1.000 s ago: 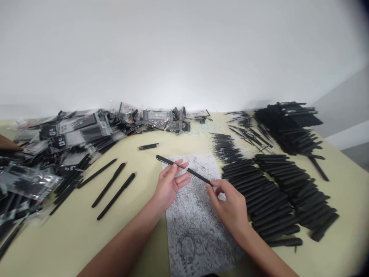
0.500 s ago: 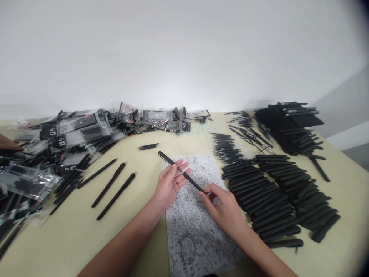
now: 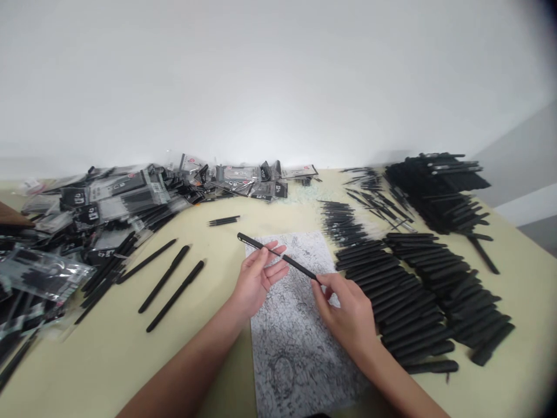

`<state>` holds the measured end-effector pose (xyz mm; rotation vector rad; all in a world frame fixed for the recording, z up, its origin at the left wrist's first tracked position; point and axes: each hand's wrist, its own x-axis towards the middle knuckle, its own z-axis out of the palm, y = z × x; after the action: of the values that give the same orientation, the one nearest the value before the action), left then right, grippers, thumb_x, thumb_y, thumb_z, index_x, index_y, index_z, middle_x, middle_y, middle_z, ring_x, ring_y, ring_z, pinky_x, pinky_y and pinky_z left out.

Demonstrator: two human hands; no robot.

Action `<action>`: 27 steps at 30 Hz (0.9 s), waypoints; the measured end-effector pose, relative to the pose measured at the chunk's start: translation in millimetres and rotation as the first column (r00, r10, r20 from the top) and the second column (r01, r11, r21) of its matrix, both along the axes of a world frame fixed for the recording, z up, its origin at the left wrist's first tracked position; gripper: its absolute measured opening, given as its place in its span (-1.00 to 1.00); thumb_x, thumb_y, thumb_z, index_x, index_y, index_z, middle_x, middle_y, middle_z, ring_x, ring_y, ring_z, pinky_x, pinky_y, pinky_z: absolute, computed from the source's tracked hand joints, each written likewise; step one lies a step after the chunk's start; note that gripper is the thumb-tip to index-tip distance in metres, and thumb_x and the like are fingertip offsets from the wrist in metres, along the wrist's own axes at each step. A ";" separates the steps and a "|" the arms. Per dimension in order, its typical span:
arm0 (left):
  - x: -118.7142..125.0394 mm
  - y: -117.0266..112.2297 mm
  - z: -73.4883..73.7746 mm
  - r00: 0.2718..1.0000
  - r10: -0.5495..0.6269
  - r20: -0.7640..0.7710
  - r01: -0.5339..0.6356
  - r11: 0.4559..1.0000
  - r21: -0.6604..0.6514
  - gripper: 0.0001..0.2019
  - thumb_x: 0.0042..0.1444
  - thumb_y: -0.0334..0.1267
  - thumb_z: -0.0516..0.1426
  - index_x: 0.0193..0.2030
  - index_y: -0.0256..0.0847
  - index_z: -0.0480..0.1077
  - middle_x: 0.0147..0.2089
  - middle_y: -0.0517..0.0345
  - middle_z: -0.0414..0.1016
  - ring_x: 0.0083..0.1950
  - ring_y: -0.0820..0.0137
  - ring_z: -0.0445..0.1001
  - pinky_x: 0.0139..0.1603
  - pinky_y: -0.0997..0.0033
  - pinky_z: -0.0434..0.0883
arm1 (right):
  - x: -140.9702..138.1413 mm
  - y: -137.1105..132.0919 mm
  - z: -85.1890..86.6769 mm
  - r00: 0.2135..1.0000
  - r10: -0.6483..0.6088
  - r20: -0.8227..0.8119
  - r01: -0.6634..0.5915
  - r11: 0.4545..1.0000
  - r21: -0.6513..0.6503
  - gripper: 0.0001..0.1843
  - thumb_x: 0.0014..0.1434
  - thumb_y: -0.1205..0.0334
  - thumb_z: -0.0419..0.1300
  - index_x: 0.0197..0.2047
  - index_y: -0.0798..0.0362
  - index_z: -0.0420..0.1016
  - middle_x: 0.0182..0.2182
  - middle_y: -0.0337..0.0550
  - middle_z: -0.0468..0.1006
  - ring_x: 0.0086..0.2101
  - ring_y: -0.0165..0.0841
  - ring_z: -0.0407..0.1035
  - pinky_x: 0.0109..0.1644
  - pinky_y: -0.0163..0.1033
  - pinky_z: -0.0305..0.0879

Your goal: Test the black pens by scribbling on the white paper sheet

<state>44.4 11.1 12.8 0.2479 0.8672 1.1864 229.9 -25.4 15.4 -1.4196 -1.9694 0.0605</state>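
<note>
A long black pen [image 3: 278,255] is held level above a sheet of paper covered in black scribbles [image 3: 296,325]. My left hand [image 3: 256,278] pinches the pen near its left half between thumb and fingers, the other fingers stretched out. My right hand [image 3: 346,313] grips the pen's right end in closed fingers. Both forearms reach in from the bottom edge.
Three loose black pens [image 3: 172,284] lie left of the paper, and a short pen part [image 3: 223,220] lies behind it. Packaged pens in clear bags [image 3: 108,203] pile up at the left and back. Rows of several black pens [image 3: 404,290] and a stack [image 3: 439,186] fill the right.
My right hand slid in along the pen toward the left hand, then drew back out to the right. The left hand stayed nearly still.
</note>
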 end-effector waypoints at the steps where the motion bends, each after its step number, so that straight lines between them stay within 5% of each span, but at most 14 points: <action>1: -0.3 0.2 -0.1 1.000 -0.003 -0.002 0.003 1.000 -0.003 -0.74 0.12 -0.14 0.25 -0.09 -0.19 0.53 0.07 -0.04 0.55 -0.12 0.25 0.61 0.08 0.13 0.46 | -0.3 0.0 -0.4 1.000 0.010 0.008 -0.010 1.000 0.007 -0.89 0.24 0.25 0.14 -0.31 0.01 0.47 -0.47 -0.21 0.56 -0.49 -0.39 0.41 -0.28 -0.27 0.27; 11: 0.6 1.5 -2.4 1.000 0.019 0.014 -0.019 1.000 0.010 -0.78 0.15 -0.16 0.22 -0.12 -0.22 0.53 0.00 -0.06 0.58 -0.03 0.20 0.59 0.10 0.14 0.45 | -6.0 -3.7 2.7 0.965 0.148 -0.218 -0.219 0.910 -0.352 -0.84 0.27 0.18 0.10 -0.34 0.01 0.41 -0.56 -0.31 0.47 -0.57 -0.43 0.39 -0.45 -0.36 0.26; 18: 2.3 -2.6 -2.3 0.994 -0.104 0.029 0.103 0.994 0.036 -0.78 0.16 -0.17 0.22 -0.13 -0.24 0.54 0.02 -0.08 0.58 0.00 0.21 0.57 0.14 0.16 0.43 | -2.8 -0.7 4.0 0.955 0.073 -0.286 -0.147 0.957 -0.249 -0.87 0.25 0.16 0.15 -0.28 0.01 0.46 -0.51 -0.26 0.52 -0.52 -0.41 0.42 -0.39 -0.34 0.34; 27: 0.5 -1.6 -5.6 0.975 -0.217 0.055 0.213 0.975 0.069 -0.69 0.21 -0.17 0.17 0.05 -0.23 0.49 0.06 -0.10 0.56 0.00 0.21 0.58 0.18 0.12 0.38 | -5.0 -1.5 1.5 0.930 0.193 -0.312 -0.222 0.973 -0.060 -0.99 0.22 0.30 0.21 -0.26 0.01 0.46 -0.39 -0.18 0.60 -0.44 -0.39 0.47 -0.32 -0.31 0.44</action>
<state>44.9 9.6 7.2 0.3461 0.7301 1.0149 224.9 -27.0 16.9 -1.1721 -1.8675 0.4482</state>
